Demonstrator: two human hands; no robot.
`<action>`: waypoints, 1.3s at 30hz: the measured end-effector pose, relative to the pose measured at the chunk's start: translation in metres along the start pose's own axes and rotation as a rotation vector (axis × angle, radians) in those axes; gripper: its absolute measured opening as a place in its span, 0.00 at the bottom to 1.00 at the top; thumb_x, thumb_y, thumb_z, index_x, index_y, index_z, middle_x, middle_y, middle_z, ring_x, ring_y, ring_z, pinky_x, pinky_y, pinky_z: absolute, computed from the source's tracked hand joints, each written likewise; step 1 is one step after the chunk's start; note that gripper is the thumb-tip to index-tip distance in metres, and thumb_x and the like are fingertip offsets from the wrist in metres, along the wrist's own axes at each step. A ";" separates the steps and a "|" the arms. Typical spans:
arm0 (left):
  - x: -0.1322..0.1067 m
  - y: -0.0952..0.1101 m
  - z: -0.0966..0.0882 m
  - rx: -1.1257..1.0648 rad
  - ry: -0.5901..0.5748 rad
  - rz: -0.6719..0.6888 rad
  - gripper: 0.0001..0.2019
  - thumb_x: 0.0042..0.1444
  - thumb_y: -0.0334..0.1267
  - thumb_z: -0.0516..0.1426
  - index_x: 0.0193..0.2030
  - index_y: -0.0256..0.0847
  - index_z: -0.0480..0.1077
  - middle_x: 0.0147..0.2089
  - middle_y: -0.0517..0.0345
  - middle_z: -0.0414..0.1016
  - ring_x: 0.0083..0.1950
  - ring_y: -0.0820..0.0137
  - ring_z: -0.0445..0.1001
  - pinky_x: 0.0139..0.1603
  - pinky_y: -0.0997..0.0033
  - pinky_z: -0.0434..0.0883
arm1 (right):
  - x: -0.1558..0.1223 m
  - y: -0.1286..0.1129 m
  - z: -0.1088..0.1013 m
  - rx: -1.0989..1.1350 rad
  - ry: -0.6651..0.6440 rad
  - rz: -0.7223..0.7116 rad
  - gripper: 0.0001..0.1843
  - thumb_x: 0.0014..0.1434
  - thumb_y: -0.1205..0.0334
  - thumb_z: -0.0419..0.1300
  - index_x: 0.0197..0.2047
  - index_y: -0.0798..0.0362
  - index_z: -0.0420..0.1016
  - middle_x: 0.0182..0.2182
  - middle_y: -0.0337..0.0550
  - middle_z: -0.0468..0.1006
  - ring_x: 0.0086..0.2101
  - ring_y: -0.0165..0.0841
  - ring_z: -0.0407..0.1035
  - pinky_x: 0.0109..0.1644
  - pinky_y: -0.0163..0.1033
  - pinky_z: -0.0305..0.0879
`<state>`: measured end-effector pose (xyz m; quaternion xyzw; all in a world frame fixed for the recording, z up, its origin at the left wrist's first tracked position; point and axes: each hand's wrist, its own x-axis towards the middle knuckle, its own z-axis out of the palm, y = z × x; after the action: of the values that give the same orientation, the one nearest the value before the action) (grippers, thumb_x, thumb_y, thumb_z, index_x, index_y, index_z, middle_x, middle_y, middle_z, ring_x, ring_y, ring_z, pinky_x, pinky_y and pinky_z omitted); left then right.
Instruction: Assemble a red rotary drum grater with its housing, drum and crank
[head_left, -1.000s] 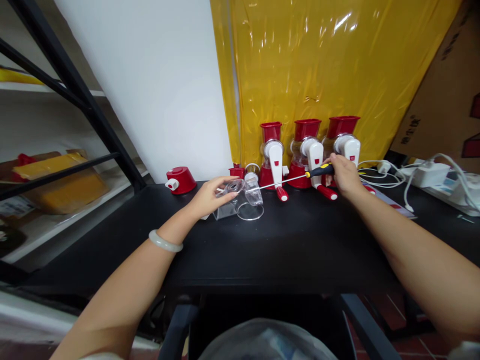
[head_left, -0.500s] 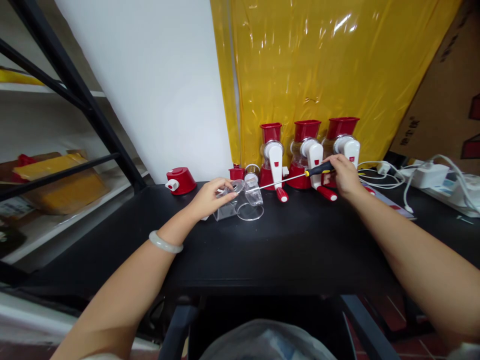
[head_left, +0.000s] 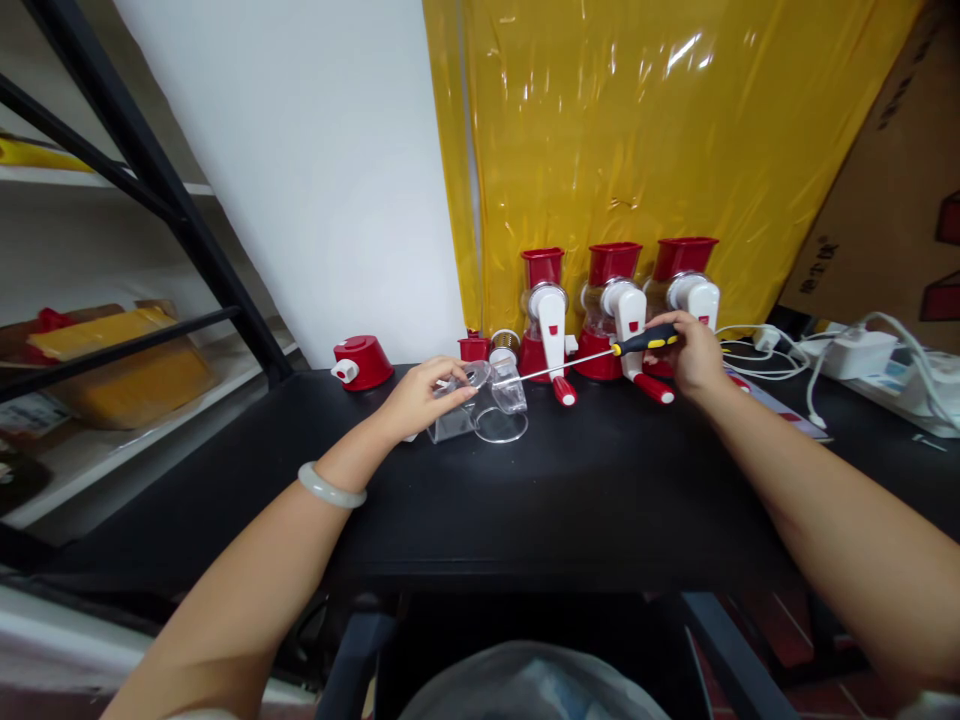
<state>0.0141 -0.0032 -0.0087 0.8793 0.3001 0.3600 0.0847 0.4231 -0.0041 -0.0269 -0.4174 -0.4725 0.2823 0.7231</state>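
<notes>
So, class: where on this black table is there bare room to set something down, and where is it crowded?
Bare: the table's front, between the forearms, and the left part before the red cap. Crowded: the back edge, with three grinders, the clear housing, both hands, and cables at right.

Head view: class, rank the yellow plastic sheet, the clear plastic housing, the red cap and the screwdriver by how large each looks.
1. yellow plastic sheet
2. screwdriver, longest but thin
3. clear plastic housing
4. red cap

The housing and cap look close in size, so their order is unsure.
</notes>
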 end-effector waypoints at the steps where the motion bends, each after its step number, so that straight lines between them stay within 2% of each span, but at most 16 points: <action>1: 0.000 0.000 0.000 -0.002 0.000 -0.001 0.12 0.61 0.49 0.60 0.38 0.41 0.73 0.51 0.47 0.78 0.51 0.61 0.77 0.48 0.59 0.75 | 0.001 0.000 0.000 0.001 -0.002 -0.020 0.10 0.57 0.55 0.56 0.29 0.50 0.73 0.18 0.40 0.71 0.16 0.32 0.64 0.17 0.37 0.61; 4: -0.001 -0.001 0.001 -0.007 -0.001 -0.007 0.13 0.61 0.49 0.61 0.38 0.41 0.73 0.52 0.47 0.78 0.52 0.61 0.77 0.49 0.59 0.75 | 0.001 -0.002 0.000 -0.021 -0.024 -0.067 0.10 0.59 0.56 0.57 0.29 0.51 0.73 0.13 0.37 0.66 0.13 0.30 0.59 0.16 0.36 0.53; 7: -0.001 -0.002 0.001 -0.006 -0.010 -0.015 0.12 0.61 0.49 0.60 0.39 0.41 0.73 0.53 0.47 0.78 0.52 0.61 0.77 0.49 0.59 0.74 | 0.001 -0.005 0.001 -0.075 -0.020 -0.053 0.16 0.63 0.53 0.55 0.27 0.51 0.72 0.11 0.37 0.63 0.10 0.29 0.56 0.14 0.37 0.46; 10: -0.001 -0.001 0.000 -0.008 -0.009 -0.016 0.12 0.61 0.48 0.60 0.39 0.41 0.73 0.53 0.47 0.78 0.52 0.61 0.77 0.50 0.58 0.74 | -0.001 -0.007 0.002 -0.058 0.000 -0.014 0.19 0.64 0.51 0.50 0.28 0.51 0.72 0.12 0.40 0.66 0.12 0.31 0.60 0.15 0.36 0.53; 13: -0.001 0.000 -0.001 -0.009 -0.004 -0.015 0.12 0.61 0.49 0.61 0.39 0.41 0.73 0.53 0.47 0.78 0.52 0.60 0.77 0.50 0.57 0.74 | -0.002 -0.006 0.002 0.017 -0.007 0.054 0.13 0.57 0.53 0.52 0.32 0.51 0.72 0.19 0.41 0.73 0.15 0.32 0.66 0.16 0.36 0.60; 16: 0.000 0.001 -0.001 -0.002 -0.007 -0.018 0.12 0.61 0.49 0.61 0.39 0.41 0.73 0.52 0.47 0.78 0.52 0.60 0.77 0.51 0.57 0.74 | -0.001 -0.005 0.002 0.015 -0.009 0.052 0.08 0.52 0.56 0.55 0.31 0.50 0.72 0.22 0.40 0.74 0.16 0.31 0.66 0.16 0.35 0.60; 20: 0.000 0.001 0.000 -0.002 -0.003 -0.011 0.12 0.61 0.49 0.60 0.38 0.42 0.73 0.52 0.48 0.78 0.52 0.60 0.77 0.51 0.56 0.74 | 0.002 -0.004 0.001 -0.035 -0.004 -0.039 0.08 0.57 0.57 0.56 0.30 0.49 0.72 0.17 0.38 0.71 0.14 0.29 0.62 0.16 0.36 0.56; 24: 0.000 0.001 0.000 -0.007 0.001 -0.014 0.13 0.61 0.50 0.61 0.38 0.41 0.74 0.52 0.47 0.78 0.52 0.60 0.77 0.51 0.56 0.74 | 0.004 -0.002 -0.001 -0.089 -0.032 -0.042 0.12 0.62 0.55 0.56 0.29 0.50 0.72 0.13 0.37 0.67 0.12 0.29 0.59 0.15 0.36 0.49; 28: 0.000 0.001 0.000 0.000 -0.002 -0.010 0.13 0.61 0.49 0.60 0.39 0.42 0.74 0.53 0.47 0.78 0.53 0.60 0.77 0.53 0.55 0.74 | 0.001 -0.004 0.002 -0.073 -0.023 -0.014 0.12 0.62 0.57 0.54 0.30 0.51 0.72 0.14 0.39 0.69 0.13 0.31 0.62 0.16 0.36 0.55; 33: -0.001 0.001 0.000 0.000 -0.006 -0.010 0.13 0.61 0.50 0.60 0.39 0.42 0.75 0.53 0.47 0.78 0.53 0.59 0.77 0.53 0.54 0.74 | -0.002 -0.006 0.006 0.017 0.003 0.100 0.05 0.55 0.61 0.53 0.32 0.49 0.69 0.21 0.39 0.74 0.16 0.33 0.68 0.16 0.35 0.60; 39: -0.001 0.000 0.000 -0.009 -0.004 -0.016 0.12 0.61 0.49 0.60 0.39 0.42 0.75 0.54 0.47 0.78 0.53 0.60 0.77 0.52 0.55 0.75 | 0.005 0.001 0.002 -0.029 -0.028 0.018 0.06 0.55 0.54 0.60 0.31 0.46 0.70 0.19 0.37 0.70 0.14 0.31 0.63 0.14 0.38 0.60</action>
<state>0.0140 -0.0035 -0.0093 0.8773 0.3054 0.3587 0.0922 0.4234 0.0014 -0.0251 -0.4279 -0.4829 0.2879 0.7077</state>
